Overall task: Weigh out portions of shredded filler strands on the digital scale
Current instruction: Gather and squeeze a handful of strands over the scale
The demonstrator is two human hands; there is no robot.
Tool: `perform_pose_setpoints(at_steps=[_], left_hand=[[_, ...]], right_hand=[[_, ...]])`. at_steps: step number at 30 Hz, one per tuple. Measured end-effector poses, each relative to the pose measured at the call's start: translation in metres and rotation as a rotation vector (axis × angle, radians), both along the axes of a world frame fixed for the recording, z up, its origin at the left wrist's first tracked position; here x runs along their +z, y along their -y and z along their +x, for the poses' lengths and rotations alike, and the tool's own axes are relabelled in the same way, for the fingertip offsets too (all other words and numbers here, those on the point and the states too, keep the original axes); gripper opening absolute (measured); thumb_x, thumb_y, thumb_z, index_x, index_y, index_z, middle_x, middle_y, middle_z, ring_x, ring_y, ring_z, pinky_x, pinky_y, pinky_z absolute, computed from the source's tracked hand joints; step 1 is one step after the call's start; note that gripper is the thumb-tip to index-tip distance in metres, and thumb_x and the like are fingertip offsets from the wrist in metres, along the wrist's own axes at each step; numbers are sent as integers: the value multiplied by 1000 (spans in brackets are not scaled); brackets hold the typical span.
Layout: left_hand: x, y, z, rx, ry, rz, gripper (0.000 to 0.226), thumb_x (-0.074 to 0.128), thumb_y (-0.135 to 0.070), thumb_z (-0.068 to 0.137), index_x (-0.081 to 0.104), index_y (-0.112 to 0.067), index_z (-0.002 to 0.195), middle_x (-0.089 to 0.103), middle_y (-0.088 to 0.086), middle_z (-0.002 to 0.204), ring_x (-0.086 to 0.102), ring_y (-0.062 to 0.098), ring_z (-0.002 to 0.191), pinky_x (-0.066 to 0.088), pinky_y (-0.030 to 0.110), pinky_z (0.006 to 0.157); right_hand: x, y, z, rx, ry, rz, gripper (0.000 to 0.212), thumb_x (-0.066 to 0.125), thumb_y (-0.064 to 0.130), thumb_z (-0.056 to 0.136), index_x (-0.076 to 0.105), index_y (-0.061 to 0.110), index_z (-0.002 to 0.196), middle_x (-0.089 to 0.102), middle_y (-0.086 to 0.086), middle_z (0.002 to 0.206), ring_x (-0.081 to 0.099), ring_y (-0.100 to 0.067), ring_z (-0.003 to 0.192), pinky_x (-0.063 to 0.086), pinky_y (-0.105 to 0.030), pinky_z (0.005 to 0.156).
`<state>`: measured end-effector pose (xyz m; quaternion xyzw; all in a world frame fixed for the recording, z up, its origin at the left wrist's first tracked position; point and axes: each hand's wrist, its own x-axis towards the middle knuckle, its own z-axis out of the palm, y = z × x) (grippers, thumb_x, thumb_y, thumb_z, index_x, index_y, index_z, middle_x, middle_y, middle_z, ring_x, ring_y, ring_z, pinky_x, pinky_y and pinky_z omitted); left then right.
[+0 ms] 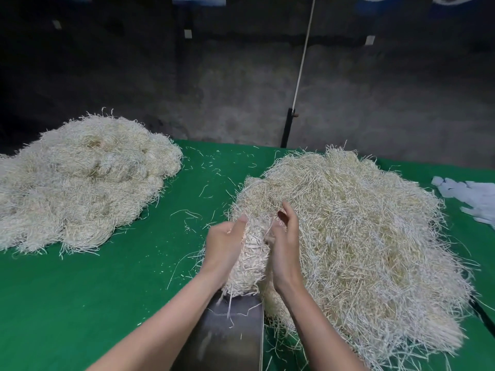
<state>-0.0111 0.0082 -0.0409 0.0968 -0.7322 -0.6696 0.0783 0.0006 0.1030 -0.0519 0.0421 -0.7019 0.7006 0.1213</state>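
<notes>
A pale bundle of shredded filler strands (253, 259) is held between both hands above the steel scale platform (230, 333) at the bottom centre. My left hand (223, 246) grips the bundle's left side with curled fingers. My right hand (285, 243) presses its right side, fingers nearly straight. A few loose strands lie on the platform. No scale display is visible. A large loose heap of strands (356, 242) lies just right of the hands.
A second heap of bundled strands (80, 180) covers the left of the green table (107, 290). White paper slips (471, 199) lie at the right edge. Loose strands litter the cloth between the heaps. A dark wall and a white pole stand behind.
</notes>
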Motion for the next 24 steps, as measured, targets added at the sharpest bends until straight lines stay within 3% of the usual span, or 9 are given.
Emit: perform_pose_setpoints(at_steps=[2, 4, 6, 8, 10, 14, 18, 20, 24], left_hand=[[-1, -3, 0, 17, -131, -145, 28, 52, -45, 92, 59, -18, 93, 57, -13, 83, 53, -3, 72, 37, 10, 59], [-2, -9, 3, 55, -194, -137, 35, 48, -52, 89, 50, -19, 101, 59, -4, 93, 57, 0, 78, 42, 11, 64], [-11, -10, 10, 112, -167, -82, 64, 38, -69, 79, 46, -18, 117, 56, 0, 112, 54, 10, 101, 43, 23, 86], [-28, -16, 26, 72, -62, -69, 94, 36, -83, 65, 39, -19, 134, 47, -3, 136, 44, 13, 122, 36, 33, 103], [-33, -26, 38, 15, 129, 134, 108, 41, -86, 59, 32, -20, 144, 41, -2, 145, 42, 18, 130, 34, 43, 108], [-14, -7, 1, 229, 291, 659, 59, 46, -62, 88, 63, -7, 101, 70, 9, 90, 67, 21, 78, 52, 37, 77], [-17, -17, 17, 206, 229, 363, 45, 42, -40, 99, 62, 0, 95, 63, 4, 69, 58, 11, 54, 44, 18, 50], [-19, -22, 24, 157, 234, 287, 37, 41, -34, 100, 61, -7, 84, 60, -3, 56, 55, 7, 46, 41, 17, 43], [-12, -6, 13, 141, 180, 261, 31, 41, -14, 100, 49, -18, 71, 52, -5, 65, 49, -7, 34, 38, 9, 36]], right_hand=[[4, 6, 0, 132, 62, 87, 53, 30, 65, 89, 41, 38, 134, 37, 21, 142, 39, 1, 127, 36, -28, 105], [-1, 13, 3, 77, 76, 212, 56, 37, 65, 88, 61, 23, 116, 62, 2, 122, 59, -14, 110, 50, -32, 93], [-2, 14, -7, -126, 144, 37, 41, 43, 51, 93, 65, 17, 101, 67, -10, 108, 63, -28, 97, 54, -34, 81], [3, 5, -20, -248, 282, -260, 40, 42, 45, 97, 58, 14, 116, 58, -12, 127, 57, -27, 112, 46, -30, 87], [1, 2, -24, -266, 284, -302, 41, 38, 41, 99, 47, 15, 129, 49, -9, 137, 50, -20, 119, 39, -27, 93], [-30, 36, 25, -188, 31, 220, 42, 27, 54, 96, 53, 24, 107, 59, 8, 107, 53, -1, 95, 41, -22, 84], [-18, 19, 5, -200, 81, 289, 35, 37, 32, 100, 53, 14, 75, 51, 4, 67, 44, -2, 56, 33, -16, 52], [-15, 11, -1, -218, 103, 241, 38, 40, 21, 101, 54, 4, 71, 52, -9, 66, 46, -15, 59, 36, -27, 54], [-28, 37, 22, -211, 100, 326, 41, 39, 25, 100, 42, 27, 59, 45, 8, 56, 40, 1, 46, 31, -14, 47]])
